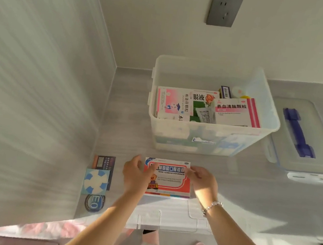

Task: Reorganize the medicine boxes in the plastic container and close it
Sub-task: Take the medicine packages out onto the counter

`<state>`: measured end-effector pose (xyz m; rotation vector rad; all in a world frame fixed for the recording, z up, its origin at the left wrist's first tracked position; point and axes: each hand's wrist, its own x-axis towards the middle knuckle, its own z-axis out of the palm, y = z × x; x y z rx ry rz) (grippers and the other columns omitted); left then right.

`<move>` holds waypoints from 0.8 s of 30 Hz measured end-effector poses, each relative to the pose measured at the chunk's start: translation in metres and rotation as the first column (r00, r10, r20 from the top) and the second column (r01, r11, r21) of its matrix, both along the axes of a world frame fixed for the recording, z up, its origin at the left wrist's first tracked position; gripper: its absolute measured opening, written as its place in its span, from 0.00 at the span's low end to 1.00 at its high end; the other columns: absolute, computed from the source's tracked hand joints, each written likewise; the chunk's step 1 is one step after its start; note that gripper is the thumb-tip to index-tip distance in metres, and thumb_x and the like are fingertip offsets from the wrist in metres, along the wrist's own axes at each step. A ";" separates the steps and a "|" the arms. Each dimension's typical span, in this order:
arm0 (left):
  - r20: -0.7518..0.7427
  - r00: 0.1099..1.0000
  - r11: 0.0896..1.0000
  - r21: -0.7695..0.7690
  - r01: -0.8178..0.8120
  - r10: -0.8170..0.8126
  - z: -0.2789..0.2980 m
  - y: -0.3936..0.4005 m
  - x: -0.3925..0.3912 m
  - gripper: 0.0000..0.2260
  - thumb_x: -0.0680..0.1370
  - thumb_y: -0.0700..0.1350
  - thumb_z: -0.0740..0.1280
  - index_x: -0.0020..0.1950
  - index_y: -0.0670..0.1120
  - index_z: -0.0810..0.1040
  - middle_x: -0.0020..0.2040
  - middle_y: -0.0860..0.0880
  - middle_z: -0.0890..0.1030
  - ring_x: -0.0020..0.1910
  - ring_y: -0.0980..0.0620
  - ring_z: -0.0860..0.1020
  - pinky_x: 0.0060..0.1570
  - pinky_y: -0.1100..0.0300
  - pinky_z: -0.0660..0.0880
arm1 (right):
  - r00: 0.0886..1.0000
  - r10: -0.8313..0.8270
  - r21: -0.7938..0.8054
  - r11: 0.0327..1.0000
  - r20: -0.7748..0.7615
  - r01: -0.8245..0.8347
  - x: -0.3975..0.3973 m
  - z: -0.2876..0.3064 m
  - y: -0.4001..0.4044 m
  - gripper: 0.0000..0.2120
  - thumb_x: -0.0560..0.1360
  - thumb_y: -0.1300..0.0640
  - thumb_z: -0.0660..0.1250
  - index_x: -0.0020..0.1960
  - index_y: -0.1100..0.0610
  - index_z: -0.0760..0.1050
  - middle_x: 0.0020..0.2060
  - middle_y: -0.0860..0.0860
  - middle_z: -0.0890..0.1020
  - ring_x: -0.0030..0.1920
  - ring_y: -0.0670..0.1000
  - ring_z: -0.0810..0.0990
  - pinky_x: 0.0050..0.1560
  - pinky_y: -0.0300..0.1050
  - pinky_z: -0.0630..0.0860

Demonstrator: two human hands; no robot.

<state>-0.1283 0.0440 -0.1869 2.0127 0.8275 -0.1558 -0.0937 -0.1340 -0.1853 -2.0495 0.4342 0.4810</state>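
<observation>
Both of my hands are on the orange medicine box [169,182], near the front of the grey counter [251,191], just at 6 o'clock from the plastic container [207,138]; left hand [136,175] grips the box's left short edge, fingers curled over the top corner; right hand [203,182] pinches the right short edge, fingers curled, a bead bracelet [211,207] on that wrist.

The box lies face up, long axis running 9 to 3 o'clock; its printed title reads upright from my side, so its top edge points toward 12 o'clock, at the container; I cannot tell whether it is resting on the clear tray [172,220] beneath it or lifted just off it.

The container stands open, well toward 12 o'clock against the wall; inside, boxes lie flat near the top: a pink-and-white box [173,103] at the left with its text turned sideways, a white box with a pink stripe [237,112] at the right, long axis roughly 9 to 3, a green-and-white box [198,105] between them with a sachet [205,114] on it; small items behind are too blurred to name.

The lid with a blue handle [297,132] lies on the counter just at 3 o'clock of the container, handle up, long axis roughly 11 to 5.

At 9 o'clock of my left hand: a dark box [104,162], a blue-and-white packet [95,182] overlapping it, and a round blue item [94,203] just below; a wall socket [224,9] at 12 o'clock.
</observation>
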 end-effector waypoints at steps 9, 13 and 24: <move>0.518 0.855 0.993 -0.094 0.072 -0.013 0.132 -0.007 0.015 0.03 0.77 0.47 0.64 0.49 0.52 0.76 0.46 0.52 0.81 0.45 0.58 0.78 0.42 0.75 0.72 | 0.932 0.007 0.238 0.966 0.362 -0.100 0.003 0.118 -0.002 0.10 0.68 0.50 0.71 0.47 0.50 0.79 0.41 0.45 0.84 0.42 0.42 0.81 0.45 0.32 0.76; 0.592 0.794 0.949 -0.152 0.277 -0.137 0.183 -0.021 0.034 0.05 0.77 0.46 0.65 0.45 0.56 0.77 0.43 0.54 0.82 0.43 0.57 0.79 0.43 0.70 0.75 | 0.860 0.050 0.252 0.946 0.508 -0.204 0.015 0.165 -0.010 0.11 0.67 0.49 0.70 0.48 0.47 0.78 0.40 0.46 0.84 0.42 0.42 0.81 0.46 0.34 0.77; 0.196 0.841 0.857 -0.004 0.515 -0.505 0.173 -0.073 0.129 0.20 0.77 0.54 0.62 0.66 0.46 0.72 0.58 0.49 0.79 0.54 0.52 0.78 0.57 0.52 0.76 | 0.770 0.403 -0.428 0.884 0.494 -0.188 0.113 0.159 -0.070 0.25 0.71 0.45 0.67 0.64 0.53 0.73 0.58 0.50 0.77 0.59 0.51 0.73 0.60 0.40 0.69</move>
